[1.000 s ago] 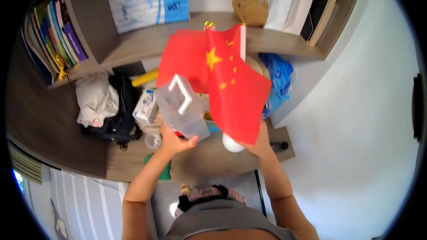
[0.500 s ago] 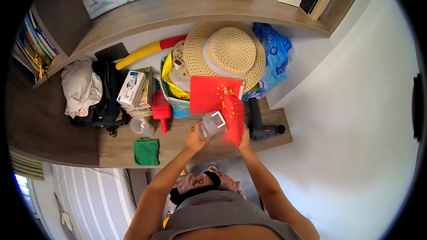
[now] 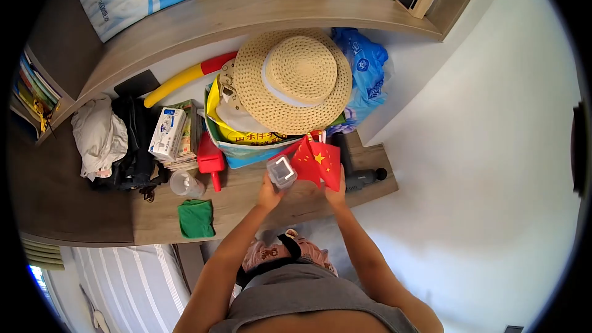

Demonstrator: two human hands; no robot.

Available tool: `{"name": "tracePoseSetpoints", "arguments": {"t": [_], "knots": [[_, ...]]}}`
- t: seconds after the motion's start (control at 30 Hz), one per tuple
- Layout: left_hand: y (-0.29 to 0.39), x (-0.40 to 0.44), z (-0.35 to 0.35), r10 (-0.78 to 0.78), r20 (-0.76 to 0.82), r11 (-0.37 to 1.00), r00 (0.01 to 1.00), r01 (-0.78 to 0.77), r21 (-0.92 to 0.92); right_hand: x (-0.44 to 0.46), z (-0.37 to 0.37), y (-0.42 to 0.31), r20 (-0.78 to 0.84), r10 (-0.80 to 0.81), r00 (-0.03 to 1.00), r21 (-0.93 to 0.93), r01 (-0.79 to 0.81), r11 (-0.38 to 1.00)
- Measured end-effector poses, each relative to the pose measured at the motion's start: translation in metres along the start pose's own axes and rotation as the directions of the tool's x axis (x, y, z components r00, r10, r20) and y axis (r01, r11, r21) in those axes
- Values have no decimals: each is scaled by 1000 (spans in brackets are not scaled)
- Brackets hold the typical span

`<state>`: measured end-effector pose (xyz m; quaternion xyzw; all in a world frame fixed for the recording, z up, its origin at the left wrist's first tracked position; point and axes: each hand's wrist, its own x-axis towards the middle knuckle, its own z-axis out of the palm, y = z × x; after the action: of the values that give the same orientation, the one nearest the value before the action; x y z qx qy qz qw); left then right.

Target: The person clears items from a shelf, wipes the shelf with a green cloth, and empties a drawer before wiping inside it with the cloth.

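My left hand (image 3: 269, 195) is closed around a clear plastic container (image 3: 282, 173), its squarish end facing up toward me. Close by on the right, my right hand (image 3: 336, 193) grips a bunch of small red flags (image 3: 320, 159) with yellow stars, and the cloth hangs between both hands. The flags partly overlap the container's right side. Both hands are above the front of the wooden desk (image 3: 246, 205). Behind them stands a stuffed bag (image 3: 242, 154) with a woven straw hat (image 3: 294, 80) on top. A dark massage gun (image 3: 362, 179) lies just right of my right hand.
Left on the desk are a red scoop (image 3: 211, 157), a tissue pack (image 3: 168, 134) on books, a clear cup (image 3: 186, 184), a green cloth (image 3: 196, 219) and piled clothes (image 3: 102, 142). A blue plastic bag (image 3: 364, 68) stands behind, beneath a shelf (image 3: 259, 9). A wall (image 3: 481, 148) bounds the right.
The red flags, spread wide in front of the bag before, are now gathered more closely between my hands. The container has tilted so its end faces me more. The whole view has shifted slightly.
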<state>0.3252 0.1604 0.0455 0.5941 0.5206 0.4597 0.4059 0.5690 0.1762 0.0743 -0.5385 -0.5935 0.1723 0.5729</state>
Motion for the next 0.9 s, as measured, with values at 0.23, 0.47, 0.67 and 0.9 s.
{"name": "tracePoseSetpoints", "arguments": {"t": [0.23,0.47,0.67,0.9], "knots": [[79,-12,-49,166,-152,964,974,-128,232,34,-24,-93,-330,205,921,28,-207,978],[197,39,-113,449,-344,893,825,-425,146,126,-11,-199,-544,-17,839,112,93,989],[333,94,-171,857,-277,515,434,-708,484,221,18,-285,-311,-412,856,170,477,863],[446,162,-194,796,-55,420,603,-484,768,344,38,-395,-156,-638,755,-381,550,744]]}}
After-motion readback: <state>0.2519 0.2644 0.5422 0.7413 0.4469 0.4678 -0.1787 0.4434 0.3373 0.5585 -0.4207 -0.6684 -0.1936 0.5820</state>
